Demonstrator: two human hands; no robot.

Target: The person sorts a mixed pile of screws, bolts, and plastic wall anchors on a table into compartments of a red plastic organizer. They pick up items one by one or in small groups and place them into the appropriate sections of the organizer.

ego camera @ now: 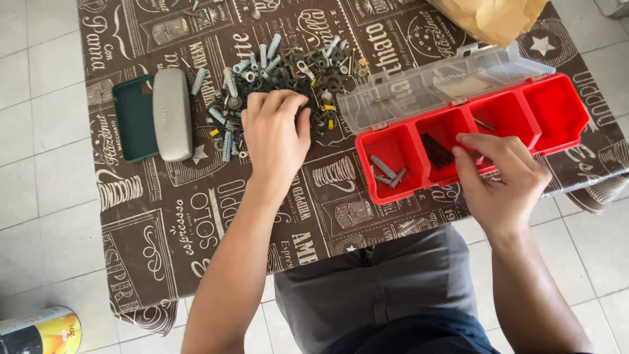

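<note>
While the left hand (275, 134) rests on a heap of small metal and plastic bits (282, 78), its fingers curl down into the heap, but I cannot tell if they pinch a piece. The heap lies on a brown tablecloth (196, 216) with pictures on it. The right hand (504, 180) is over the front edge of a red box (563, 108) with four little rooms and a clear lid (432, 82) flipped up; its fingertips are pressed together, and what they hold is hidden. Grey plugs (386, 170) lie in the leftmost room and dark pieces (436, 149) in the next one. A grey case (171, 115) sits on a green thing (131, 118) left of the heap.
</note>
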